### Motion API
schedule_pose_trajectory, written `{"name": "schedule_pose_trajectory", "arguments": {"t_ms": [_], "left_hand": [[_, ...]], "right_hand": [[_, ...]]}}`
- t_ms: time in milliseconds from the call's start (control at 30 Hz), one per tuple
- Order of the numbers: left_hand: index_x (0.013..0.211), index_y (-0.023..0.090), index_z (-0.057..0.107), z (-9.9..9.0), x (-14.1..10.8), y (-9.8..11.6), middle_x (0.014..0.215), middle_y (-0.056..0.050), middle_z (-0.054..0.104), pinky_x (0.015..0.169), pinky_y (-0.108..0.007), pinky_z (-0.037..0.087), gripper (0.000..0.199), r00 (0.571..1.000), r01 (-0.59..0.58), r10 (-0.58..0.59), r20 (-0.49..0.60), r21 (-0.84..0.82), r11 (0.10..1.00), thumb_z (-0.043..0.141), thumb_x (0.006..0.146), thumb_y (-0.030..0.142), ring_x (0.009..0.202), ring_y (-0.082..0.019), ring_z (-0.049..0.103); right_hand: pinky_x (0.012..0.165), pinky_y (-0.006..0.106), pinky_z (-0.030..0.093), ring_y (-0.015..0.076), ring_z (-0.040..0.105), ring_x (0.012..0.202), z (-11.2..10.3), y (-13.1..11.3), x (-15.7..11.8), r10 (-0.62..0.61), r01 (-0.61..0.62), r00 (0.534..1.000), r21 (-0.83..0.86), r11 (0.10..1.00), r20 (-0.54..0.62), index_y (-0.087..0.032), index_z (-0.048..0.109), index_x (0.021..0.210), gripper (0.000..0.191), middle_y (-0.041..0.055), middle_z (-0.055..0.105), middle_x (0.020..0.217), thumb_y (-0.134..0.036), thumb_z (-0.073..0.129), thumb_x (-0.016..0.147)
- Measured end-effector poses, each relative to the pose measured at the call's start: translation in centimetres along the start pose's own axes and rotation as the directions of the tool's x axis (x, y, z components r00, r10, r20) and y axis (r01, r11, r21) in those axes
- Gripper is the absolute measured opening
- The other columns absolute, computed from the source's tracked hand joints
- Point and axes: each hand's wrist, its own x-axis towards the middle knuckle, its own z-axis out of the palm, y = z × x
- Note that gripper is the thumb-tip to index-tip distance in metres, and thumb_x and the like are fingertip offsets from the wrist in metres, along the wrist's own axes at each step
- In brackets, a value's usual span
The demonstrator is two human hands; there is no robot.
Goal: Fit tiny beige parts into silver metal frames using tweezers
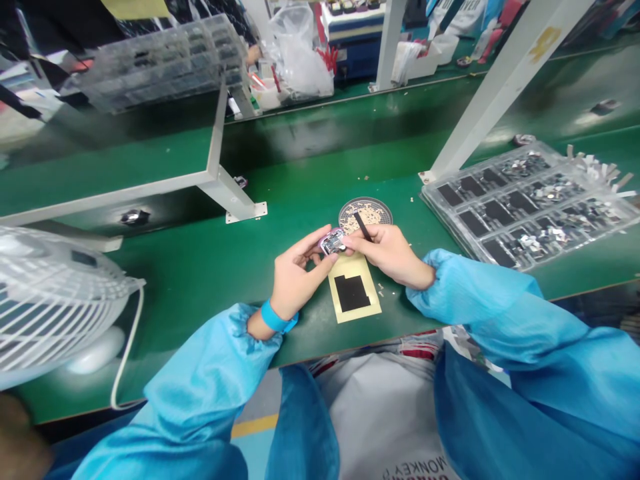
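My left hand point(299, 272) grips a small rounded device point(332, 241) with a pinkish rim and its inner parts showing. My right hand point(393, 255) holds a thin dark tool point(362, 227), pinched in its fingers, and its fingertips are at the device's right edge. Just behind the hands lies a round grey dish point(385, 212) full of tiny tan pieces. Below the device, a yellow sheet point(374, 311) with a black patch point(353, 293) rests on the green table. A few tiny bits lie right of the sheet.
At the right is a clear compartment tray point(450, 223) of black and silvery parts. A white fan point(60, 300) with a cable stands at the left. White shelf legs point(233, 197) rise from the green table point(300, 180). Small devices lie behind, with bins and bags farther back.
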Motion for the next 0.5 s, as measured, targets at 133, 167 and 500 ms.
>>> {"name": "schedule_pose_trajectory", "arguments": {"t_ms": [133,167,500], "left_hand": [[0.133,0.022,0.071,0.14,0.04,-0.37,0.128,-0.01,0.074,0.081,-0.03,0.058,0.05,0.996,-0.082,0.086,-0.038,0.1,0.992,0.08,0.084,0.028,0.091,-0.017,0.069],[0.132,0.022,0.071,0.13,0.06,-0.39,0.126,-0.009,0.075,0.08,-0.03,0.058,0.049,0.993,-0.106,0.113,-0.043,0.133,0.985,0.079,0.085,0.028,0.088,-0.016,0.069],[0.129,0.024,0.074,-0.28,0.05,-0.02,0.122,-0.008,0.077,0.089,-0.035,0.063,0.048,0.994,-0.101,0.105,-0.025,0.111,0.989,0.082,0.083,0.03,0.093,-0.019,0.075]], "right_hand": [[0.066,0.025,0.05,0.0134,0.065,0.068,0.26,-0.02,-0.16,-0.009,0.008,1.0,-0.029,1.0,-0.018,-0.015,0.077,0.075,0.033,0.0045,0.077,0.078,-0.048,0.085,0.076],[0.064,0.025,0.049,0.0126,0.063,0.067,0.34,-0.08,-0.25,-0.003,0.002,1.0,-0.02,1.0,-0.019,-0.015,0.077,0.074,0.034,0.0041,0.076,0.077,-0.048,0.085,0.076],[0.069,0.028,0.05,0.0133,0.062,0.073,0.34,-0.17,-0.26,-0.052,0.052,0.998,-0.022,0.998,-0.031,-0.016,0.071,0.082,0.034,0.0013,0.07,0.08,-0.043,0.089,0.072]]}}
